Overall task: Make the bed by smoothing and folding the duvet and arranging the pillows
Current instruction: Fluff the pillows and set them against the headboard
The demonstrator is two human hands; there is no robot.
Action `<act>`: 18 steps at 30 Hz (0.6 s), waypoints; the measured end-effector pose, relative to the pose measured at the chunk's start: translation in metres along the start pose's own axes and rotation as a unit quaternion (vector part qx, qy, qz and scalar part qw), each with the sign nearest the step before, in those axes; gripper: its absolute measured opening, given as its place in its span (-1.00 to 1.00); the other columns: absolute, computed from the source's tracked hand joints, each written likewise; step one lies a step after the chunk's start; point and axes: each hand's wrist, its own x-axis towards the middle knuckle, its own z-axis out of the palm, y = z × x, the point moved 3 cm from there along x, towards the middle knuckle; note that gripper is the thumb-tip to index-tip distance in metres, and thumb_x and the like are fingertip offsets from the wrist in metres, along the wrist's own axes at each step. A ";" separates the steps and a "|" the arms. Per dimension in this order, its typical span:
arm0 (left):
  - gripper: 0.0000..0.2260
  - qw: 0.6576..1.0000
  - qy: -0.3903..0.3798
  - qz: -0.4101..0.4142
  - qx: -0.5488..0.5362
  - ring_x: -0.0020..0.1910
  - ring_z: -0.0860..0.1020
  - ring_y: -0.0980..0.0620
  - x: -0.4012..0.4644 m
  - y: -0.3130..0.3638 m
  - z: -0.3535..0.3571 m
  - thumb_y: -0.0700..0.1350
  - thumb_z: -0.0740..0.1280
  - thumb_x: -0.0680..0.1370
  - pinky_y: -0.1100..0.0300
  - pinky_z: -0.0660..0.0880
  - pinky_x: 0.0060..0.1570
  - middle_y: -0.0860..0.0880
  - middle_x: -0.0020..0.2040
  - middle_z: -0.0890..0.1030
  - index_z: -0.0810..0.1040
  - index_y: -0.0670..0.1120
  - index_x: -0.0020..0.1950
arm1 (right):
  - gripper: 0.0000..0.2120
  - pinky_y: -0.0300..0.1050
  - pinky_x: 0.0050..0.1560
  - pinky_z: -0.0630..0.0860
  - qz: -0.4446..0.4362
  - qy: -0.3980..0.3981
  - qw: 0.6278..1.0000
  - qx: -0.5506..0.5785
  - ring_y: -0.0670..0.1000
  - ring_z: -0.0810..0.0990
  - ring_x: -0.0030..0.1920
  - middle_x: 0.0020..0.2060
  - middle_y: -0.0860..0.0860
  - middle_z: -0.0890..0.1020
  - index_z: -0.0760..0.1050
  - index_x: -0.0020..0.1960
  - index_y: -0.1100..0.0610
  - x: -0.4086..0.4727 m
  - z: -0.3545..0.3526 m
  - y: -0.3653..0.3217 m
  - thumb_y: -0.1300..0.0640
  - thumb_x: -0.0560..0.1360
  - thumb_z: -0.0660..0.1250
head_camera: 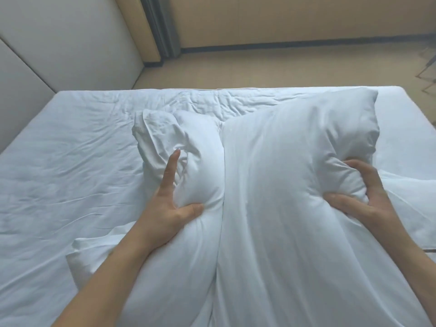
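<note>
Both fingers (173, 164) (curled) around pillow (271, 185)

Showing: one pillow (271, 185), two hands, left hand (165, 208) and right hand (368, 197), gripping it; one bed (70, 149).

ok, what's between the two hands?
In the head view, only the white pillow: the left hand and right hand grip its opposite sides, with bunched fabric and a vertical crease between them.
</note>
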 end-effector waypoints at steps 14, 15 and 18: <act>0.25 0.982 0.047 -0.143 -0.113 0.48 0.33 0.25 -0.117 -0.189 -0.124 -0.03 0.71 0.24 0.05 0.31 0.48 0.24 0.57 0.23 -0.17 0.53 0.50 | -0.43 -0.46 0.10 0.43 0.101 0.017 0.989 -0.105 0.03 0.53 0.23 0.13 -0.20 0.55 0.44 0.15 -0.23 -0.125 0.119 0.062 0.19 0.34 0.61; 0.33 0.975 0.054 -0.171 -0.130 0.44 0.38 0.26 -0.116 -0.209 -0.122 0.08 0.73 0.13 0.09 0.33 0.44 0.23 0.56 0.24 -0.22 0.47 0.53 | -0.40 -0.35 0.19 0.41 0.129 0.032 0.985 -0.113 0.04 0.50 0.28 0.15 -0.24 0.52 0.41 0.16 -0.28 -0.134 0.112 0.082 0.05 0.28 0.63; 0.52 0.959 0.066 -0.235 -0.142 0.46 0.34 0.16 -0.114 -0.267 -0.122 0.31 0.68 -0.09 0.13 0.28 0.43 0.19 0.55 0.20 -0.26 0.24 0.61 | -0.33 0.11 0.33 0.37 0.226 0.077 0.960 -0.148 0.10 0.43 0.31 0.32 -0.10 0.41 0.31 0.16 -0.47 -0.156 0.101 0.126 -0.27 0.16 0.58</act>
